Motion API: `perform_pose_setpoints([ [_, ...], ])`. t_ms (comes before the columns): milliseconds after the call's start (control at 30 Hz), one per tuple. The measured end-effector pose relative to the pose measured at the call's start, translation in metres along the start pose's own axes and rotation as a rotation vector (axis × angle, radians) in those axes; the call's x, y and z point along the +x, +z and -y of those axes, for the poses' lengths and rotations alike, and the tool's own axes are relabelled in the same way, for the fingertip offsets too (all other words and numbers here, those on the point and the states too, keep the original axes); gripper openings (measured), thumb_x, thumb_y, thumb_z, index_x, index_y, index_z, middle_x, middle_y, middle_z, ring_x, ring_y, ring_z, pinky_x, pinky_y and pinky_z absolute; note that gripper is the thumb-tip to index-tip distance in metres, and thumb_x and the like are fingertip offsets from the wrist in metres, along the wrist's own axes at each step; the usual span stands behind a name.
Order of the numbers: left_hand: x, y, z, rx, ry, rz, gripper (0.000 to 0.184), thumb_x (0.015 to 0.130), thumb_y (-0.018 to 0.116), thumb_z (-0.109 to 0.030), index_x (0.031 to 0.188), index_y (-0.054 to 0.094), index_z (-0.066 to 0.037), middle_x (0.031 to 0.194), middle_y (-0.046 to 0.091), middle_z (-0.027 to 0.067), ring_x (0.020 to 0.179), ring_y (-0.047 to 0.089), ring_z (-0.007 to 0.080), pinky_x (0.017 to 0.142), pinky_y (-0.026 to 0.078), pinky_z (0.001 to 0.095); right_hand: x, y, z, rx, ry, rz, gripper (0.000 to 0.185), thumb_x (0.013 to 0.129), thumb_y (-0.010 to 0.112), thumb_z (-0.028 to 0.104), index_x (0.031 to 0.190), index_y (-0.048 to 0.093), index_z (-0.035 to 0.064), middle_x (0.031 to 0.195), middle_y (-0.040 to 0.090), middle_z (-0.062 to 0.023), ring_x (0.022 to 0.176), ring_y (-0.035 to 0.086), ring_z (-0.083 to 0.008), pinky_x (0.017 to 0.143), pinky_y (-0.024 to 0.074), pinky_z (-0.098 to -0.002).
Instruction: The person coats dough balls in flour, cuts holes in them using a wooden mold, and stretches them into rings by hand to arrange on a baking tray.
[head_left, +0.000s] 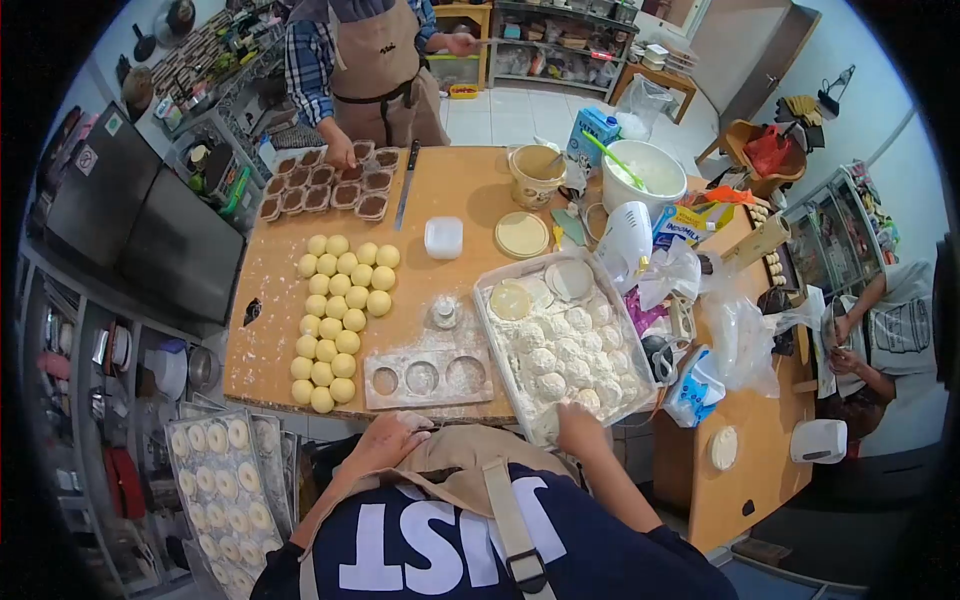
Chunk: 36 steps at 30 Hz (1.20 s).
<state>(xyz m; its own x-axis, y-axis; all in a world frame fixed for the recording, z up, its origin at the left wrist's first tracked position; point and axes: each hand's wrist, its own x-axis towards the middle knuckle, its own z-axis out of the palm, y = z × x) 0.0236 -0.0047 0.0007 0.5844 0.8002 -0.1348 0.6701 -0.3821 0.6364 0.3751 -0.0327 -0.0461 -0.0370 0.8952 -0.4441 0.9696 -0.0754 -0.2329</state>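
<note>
A: Down at the near edge, the left hand [394, 438] sits by the apron, fingers loosely bent, nothing visible in its grasp!

B: And the right hand [580, 430]?

A: Curled at the near side of the big tray [497, 345], touching it or the floury contents. The fingertips are hidden, so I can't tell whether they're clamped on anything.

B: Where's the dough?

A: Floured dough balls [568, 350], clustered in that tray just beyond the right hand, two round discs farther up inside. The tray lies at a slant, its near corner reaching past the table's front edge!

B: What about room to the left?

A: The floured board [428, 378] with three round hollows lies just beside the tray, a tight gap there. Beyond its left end, yellow dough balls [340, 320] stand in rows. Wood shows from their outer side to the table's left edge, and again between them and the tray's upper part.

B: Farther out?

A: A white tub [443, 238], a round lid [522, 235] to its right, then a knife [408, 185] near the dark-filled cups [330, 185]. Across the table, a co-worker's hand [342, 155] reaches down to those cups!
</note>
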Motion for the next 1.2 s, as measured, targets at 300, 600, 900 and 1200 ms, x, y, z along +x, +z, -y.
perform_pose_setpoints([
  [300, -0.01, 0.007, 0.006, -0.038, 0.013, -0.042, 0.026, 0.088, 0.056, -0.027, 0.102, 0.063, -0.006, 0.096, 0.063, 0.0145, 0.092, 0.059, 0.0339, 0.081, 0.045, 0.0414, 0.002, -0.001, -0.004, 0.112, -0.001, -0.08, 0.043, 0.067, 0.057, 0.002, 0.11, 0.059, 0.0082, 0.1, 0.057, -0.0206, 0.097, 0.057, -0.0374, 0.081, 0.0483, -0.0425],
  [600, -0.014, -0.001, 0.0, -0.061, -0.055, 0.01, 0.025, 0.088, 0.056, -0.025, 0.104, 0.062, -0.007, 0.099, 0.063, 0.014, 0.096, 0.058, 0.0329, 0.084, 0.045, 0.0408, 0.014, 0.016, -0.013, 0.073, -0.168, 0.012, 0.041, 0.071, 0.06, 0.007, 0.112, 0.057, 0.0104, 0.106, 0.056, -0.0197, 0.101, 0.057, -0.0369, 0.082, 0.0489, -0.0431],
  [900, -0.016, 0.003, 0.009, -0.005, 0.024, -0.022, 0.024, 0.088, 0.056, -0.024, 0.105, 0.062, -0.008, 0.096, 0.063, 0.0137, 0.092, 0.058, 0.0333, 0.081, 0.045, 0.041, 0.023, 0.021, -0.002, -0.03, -0.145, 0.169, 0.054, 0.07, 0.059, 0.005, 0.123, 0.05, 0.0101, 0.108, 0.053, -0.0239, 0.096, 0.059, -0.0397, 0.083, 0.0493, -0.0426],
  [1200, -0.011, 0.0, 0.003, -0.039, 0.03, -0.003, 0.025, 0.088, 0.056, -0.026, 0.103, 0.063, -0.008, 0.095, 0.064, 0.014, 0.091, 0.059, 0.0332, 0.081, 0.045, 0.0408, 0.0, -0.003, -0.002, 0.033, 0.045, -0.043, 0.048, 0.072, 0.053, 0.001, 0.12, 0.051, 0.0064, 0.102, 0.057, -0.0235, 0.089, 0.061, -0.0397, 0.078, 0.0501, -0.0448],
])
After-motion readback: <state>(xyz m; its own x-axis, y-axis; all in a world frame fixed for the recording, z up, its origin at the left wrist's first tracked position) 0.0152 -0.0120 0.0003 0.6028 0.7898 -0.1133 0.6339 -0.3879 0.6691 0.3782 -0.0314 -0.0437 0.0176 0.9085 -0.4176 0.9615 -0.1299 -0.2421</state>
